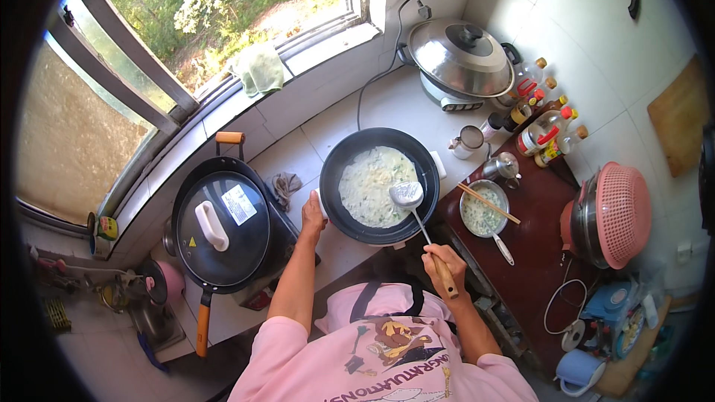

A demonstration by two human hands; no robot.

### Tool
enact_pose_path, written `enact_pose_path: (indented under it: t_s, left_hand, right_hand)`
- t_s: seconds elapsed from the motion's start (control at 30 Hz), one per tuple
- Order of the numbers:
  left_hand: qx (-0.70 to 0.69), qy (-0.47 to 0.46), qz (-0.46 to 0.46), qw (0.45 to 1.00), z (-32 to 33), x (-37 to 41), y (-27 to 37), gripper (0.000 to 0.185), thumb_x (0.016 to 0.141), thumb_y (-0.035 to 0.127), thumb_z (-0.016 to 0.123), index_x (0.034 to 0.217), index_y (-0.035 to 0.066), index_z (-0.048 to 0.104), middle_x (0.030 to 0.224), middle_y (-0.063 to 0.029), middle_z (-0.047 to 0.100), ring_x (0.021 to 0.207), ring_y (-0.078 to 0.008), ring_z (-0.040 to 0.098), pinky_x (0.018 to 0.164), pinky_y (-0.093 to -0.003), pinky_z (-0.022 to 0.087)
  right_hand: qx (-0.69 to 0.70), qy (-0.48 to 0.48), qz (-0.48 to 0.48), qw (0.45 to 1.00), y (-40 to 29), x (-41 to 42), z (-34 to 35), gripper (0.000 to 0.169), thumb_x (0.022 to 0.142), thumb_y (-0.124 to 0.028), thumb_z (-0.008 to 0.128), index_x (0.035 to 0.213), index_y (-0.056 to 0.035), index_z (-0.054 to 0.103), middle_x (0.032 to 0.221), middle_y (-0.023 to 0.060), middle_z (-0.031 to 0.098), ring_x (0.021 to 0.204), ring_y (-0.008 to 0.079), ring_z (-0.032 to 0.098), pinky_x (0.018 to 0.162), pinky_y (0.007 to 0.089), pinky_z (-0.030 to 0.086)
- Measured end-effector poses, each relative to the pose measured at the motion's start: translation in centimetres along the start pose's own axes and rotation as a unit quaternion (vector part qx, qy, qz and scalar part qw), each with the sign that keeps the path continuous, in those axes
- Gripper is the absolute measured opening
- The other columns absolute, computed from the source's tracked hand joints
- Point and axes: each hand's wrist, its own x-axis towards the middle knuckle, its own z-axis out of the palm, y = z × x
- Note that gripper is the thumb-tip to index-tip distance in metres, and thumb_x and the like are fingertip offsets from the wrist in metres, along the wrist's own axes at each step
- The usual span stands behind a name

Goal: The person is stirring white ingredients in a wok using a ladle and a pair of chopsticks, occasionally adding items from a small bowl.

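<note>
A dark round pan (pixel 330 163) with white side handles sits on the tiled counter before me. Pale batter flecked with green (pixel 368 190) spreads over its bottom. My left hand (pixel 314 215) grips the pan's left handle. In my right hand (pixel 445 267) is the wooden handle of a metal spatula (pixel 406 194), whose batter-smeared blade rests on or just over the batter at the right. To the right, a bowl (pixel 481 231) of similar green-flecked batter stands on a dark red table (pixel 522 268). Chopsticks (pixel 489 203) lie across its rim, and a spoon handle (pixel 504 249) sticks out.
At the left stands a lidded black wok (pixel 223 229) with wooden handles. A lidded steel pan (pixel 461 58) occupies the back corner, beside several bottles (pixel 544 128). A pink colander (pixel 623 215) rests at right. A grey rag (pixel 286 190) lies left of the pan.
</note>
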Motion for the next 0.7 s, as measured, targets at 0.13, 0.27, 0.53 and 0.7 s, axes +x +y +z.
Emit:
enact_pose_path:
  t_s: [0.13, 0.27, 0.53, 0.7]
  left_hand:
    - [-0.008, 0.013, 0.006, 1.0, 0.0, 0.3, -0.5, 0.056, 0.096, 0.054, 0.028, 0.097, 0.008, 0.06, 0.057, -0.0036, 0.052, 0.037, -0.0129, 0.042, 0.033, -0.0258, 0.03]
    - [-0.011, 0.008, 0.041, 0.999, -0.2, 1.3, -2.1, 0.056, 0.096, 0.054, 0.028, 0.096, 0.008, 0.06, 0.057, -0.0039, 0.052, 0.037, -0.0131, 0.042, 0.033, -0.026, 0.03]
    - [-0.017, 0.01, 0.006, 1.0, 0.0, 1.1, -1.4, 0.058, 0.095, 0.056, 0.028, 0.095, 0.008, 0.061, 0.059, -0.0041, 0.054, 0.039, -0.0132, 0.044, 0.034, -0.0257, 0.032]
    - [-0.007, -0.002, 0.013, 1.0, 0.0, 1.1, -1.3, 0.058, 0.094, 0.056, 0.029, 0.097, 0.008, 0.061, 0.06, -0.0037, 0.054, 0.039, -0.0132, 0.043, 0.034, -0.0257, 0.03]
  right_hand:
    - [0.025, -0.012, -0.003, 1.0, -1.1, -1.0, -0.7, 0.012, 0.076, 0.002, 0.064, 0.088, 0.0001, 0.062, 0.073, 0.011, 0.059, 0.06, 0.0206, 0.058, 0.056, 0.0286, 0.047]
    - [0.073, -0.02, 0.041, 0.996, -1.6, -0.6, -0.7, 0.01, 0.077, 0.003, 0.063, 0.086, -0.0004, 0.063, 0.072, 0.0099, 0.058, 0.059, 0.0182, 0.057, 0.055, 0.0272, 0.045]
    - [0.174, 0.021, 0.074, 0.982, 0.4, 4.5, 5.1, 0.012, 0.08, 0.0, 0.063, 0.092, -0.001, 0.062, 0.078, 0.0074, 0.06, 0.066, 0.0138, 0.058, 0.06, 0.025, 0.046]
    - [0.02, -0.026, 0.062, 0.998, 7.7, 2.5, 9.5, 0.012, 0.081, -0.003, 0.063, 0.093, -0.0003, 0.062, 0.082, 0.0088, 0.061, 0.07, 0.0166, 0.06, 0.065, 0.0263, 0.048]
